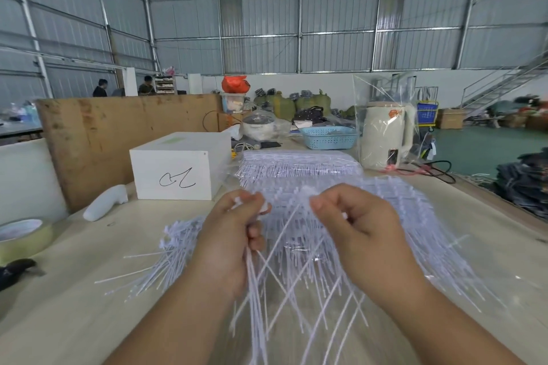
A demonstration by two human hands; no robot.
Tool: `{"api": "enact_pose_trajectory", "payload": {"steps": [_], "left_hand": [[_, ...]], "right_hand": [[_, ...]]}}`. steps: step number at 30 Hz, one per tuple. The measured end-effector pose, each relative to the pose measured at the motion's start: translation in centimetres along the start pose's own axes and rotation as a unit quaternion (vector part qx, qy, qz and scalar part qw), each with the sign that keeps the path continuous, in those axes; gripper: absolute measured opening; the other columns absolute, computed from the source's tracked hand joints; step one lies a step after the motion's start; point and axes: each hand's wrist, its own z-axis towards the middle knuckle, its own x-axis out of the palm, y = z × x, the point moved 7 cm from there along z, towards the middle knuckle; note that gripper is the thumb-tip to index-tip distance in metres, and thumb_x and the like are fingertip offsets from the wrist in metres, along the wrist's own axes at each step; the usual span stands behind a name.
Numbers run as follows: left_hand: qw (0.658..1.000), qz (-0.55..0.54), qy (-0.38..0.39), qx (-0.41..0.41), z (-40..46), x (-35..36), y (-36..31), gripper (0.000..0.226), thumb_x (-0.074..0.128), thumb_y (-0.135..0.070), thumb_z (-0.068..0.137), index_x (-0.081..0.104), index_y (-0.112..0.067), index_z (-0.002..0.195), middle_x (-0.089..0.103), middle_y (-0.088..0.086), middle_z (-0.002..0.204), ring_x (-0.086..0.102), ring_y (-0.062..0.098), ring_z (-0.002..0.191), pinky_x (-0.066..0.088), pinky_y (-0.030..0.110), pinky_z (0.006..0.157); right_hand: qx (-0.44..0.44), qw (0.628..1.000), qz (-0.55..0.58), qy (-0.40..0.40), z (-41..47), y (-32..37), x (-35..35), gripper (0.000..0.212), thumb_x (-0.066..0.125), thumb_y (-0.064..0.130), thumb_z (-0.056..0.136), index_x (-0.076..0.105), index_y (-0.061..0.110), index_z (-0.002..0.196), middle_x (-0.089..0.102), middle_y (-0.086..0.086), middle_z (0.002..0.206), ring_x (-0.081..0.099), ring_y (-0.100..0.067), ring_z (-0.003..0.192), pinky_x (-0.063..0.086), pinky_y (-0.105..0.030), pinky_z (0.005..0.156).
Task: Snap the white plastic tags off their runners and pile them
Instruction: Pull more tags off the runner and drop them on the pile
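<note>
A white box (178, 166) bears a black handwritten scrawl, not readable as a word. Before it, both hands work thin white plastic tags (296, 275) over a pale table (74, 305). The left hand (234, 234) grips a bunch of long strands, fingers curled; the right hand (355, 222) pinches a runner's top end. A loose pile (166, 258) of snapped tags lies just left, and a bagged stack (299, 166) sits behind. Tape roll (23, 237), blue basket (329, 137) and cream kettle (385, 136) stand around, inside a corrugated metal warehouse.
</note>
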Motion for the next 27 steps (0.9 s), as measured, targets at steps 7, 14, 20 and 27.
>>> {"api": "enact_pose_trajectory", "payload": {"steps": [7,14,20,27], "left_hand": [[0.983,0.125,0.128,0.042,-2.0,2.7,-0.1,0.025,0.068,-0.051,0.067,0.064,-0.027,0.067,0.055,-0.001,0.061,0.040,0.009,0.041,0.032,0.018,0.040],[0.943,0.184,0.251,0.117,-2.5,3.9,-0.3,0.026,0.079,-0.033,0.062,0.064,-0.020,0.079,0.061,-0.004,0.065,0.055,0.008,0.055,0.043,0.018,0.048],[0.948,0.154,0.272,0.049,-2.0,3.5,0.8,0.020,0.073,-0.005,0.068,0.066,-0.018,0.082,0.059,0.010,0.068,0.055,0.017,0.050,0.041,0.023,0.042],[0.976,0.114,0.185,0.019,-1.1,2.4,1.0,0.022,0.074,0.001,0.066,0.062,-0.016,0.073,0.051,0.005,0.055,0.043,0.014,0.039,0.034,0.020,0.037]], "right_hand": [[-0.001,0.995,-0.009,0.095,-0.5,-0.5,1.6,0.020,0.064,0.047,0.080,0.057,0.028,0.082,0.044,0.007,0.046,0.035,-0.009,0.042,0.028,-0.028,0.045],[0.014,0.989,-0.076,0.124,-0.5,-1.3,1.0,0.025,0.057,0.054,0.072,0.048,0.033,0.082,0.049,0.005,0.050,0.041,-0.010,0.046,0.040,-0.041,0.050],[0.008,0.983,-0.106,0.151,-0.6,-1.8,1.0,0.023,0.062,0.043,0.083,0.048,0.027,0.074,0.054,0.004,0.054,0.042,-0.015,0.049,0.035,-0.034,0.049],[0.038,0.978,-0.068,0.191,-0.8,-1.2,1.3,0.011,0.065,0.027,0.089,0.055,0.030,0.091,0.061,0.015,0.067,0.050,-0.018,0.054,0.040,-0.026,0.054]]}}
